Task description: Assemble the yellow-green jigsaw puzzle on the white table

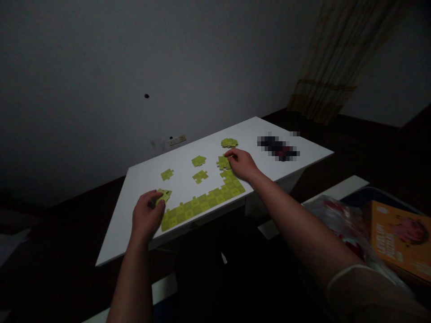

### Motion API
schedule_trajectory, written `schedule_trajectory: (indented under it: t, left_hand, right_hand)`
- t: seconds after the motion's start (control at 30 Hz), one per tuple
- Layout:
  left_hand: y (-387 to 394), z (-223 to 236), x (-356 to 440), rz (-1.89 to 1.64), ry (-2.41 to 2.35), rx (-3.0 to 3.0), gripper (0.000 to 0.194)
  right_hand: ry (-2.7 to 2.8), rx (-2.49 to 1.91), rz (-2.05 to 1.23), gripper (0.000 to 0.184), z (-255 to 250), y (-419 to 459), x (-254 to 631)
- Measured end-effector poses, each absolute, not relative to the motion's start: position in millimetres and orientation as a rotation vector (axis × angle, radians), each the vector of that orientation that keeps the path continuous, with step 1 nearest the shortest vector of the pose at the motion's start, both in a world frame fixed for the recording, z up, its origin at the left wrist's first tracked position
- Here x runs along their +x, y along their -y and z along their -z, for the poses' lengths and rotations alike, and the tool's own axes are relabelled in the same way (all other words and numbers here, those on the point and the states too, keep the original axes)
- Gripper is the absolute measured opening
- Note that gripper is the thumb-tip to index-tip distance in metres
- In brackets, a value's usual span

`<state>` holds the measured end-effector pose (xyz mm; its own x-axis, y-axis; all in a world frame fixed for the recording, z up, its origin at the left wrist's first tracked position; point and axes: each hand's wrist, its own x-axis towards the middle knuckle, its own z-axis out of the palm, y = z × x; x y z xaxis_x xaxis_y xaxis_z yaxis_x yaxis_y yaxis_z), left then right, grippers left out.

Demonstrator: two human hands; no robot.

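My left hand (148, 215) is closed on a few yellow-green puzzle pieces (164, 195), thumb and fingers pinching them just above the table's left part. With bent fingers, my right hand (241, 163) grips the edge of a single puzzle piece (223, 163) at the top of the joined section's right side. That joined section (202, 204) forms an L of checkered yellow-green pieces along the near table edge and up the right. Beyond it lie loose pieces: one puzzle piece (167, 174) at left, another piece (200, 176) in the middle, and a small group (198, 161) behind that.
A stack of puzzle pieces (229, 142) sits farther back on the white table (134, 179). To its right is a blurred-out dark object (279, 148). An orange puzzle box (400, 237) and a clear plastic bag (333, 215) rest at the lower right. The wall stands behind the table.
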<state>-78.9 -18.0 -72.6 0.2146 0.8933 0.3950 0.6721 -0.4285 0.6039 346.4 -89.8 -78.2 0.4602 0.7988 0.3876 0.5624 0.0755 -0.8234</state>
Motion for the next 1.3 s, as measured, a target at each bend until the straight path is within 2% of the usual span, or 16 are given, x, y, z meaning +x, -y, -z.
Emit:
schedule_trajectory:
  t: [0.83, 1.3]
  left_hand:
    - [25.8, 65.7, -77.5, -0.905, -1.558, 2.227, 0.035]
    - [33.8, 66.6, -79.2, -0.783, -1.568, 2.349, 0.041]
  right_hand:
    - [1.331, -1.617, -0.271, 0.028, 64.3, 101.5, 338.4]
    - [1.121, -1.694, -0.198, 0.020, 67.6, 113.8, 338.2]
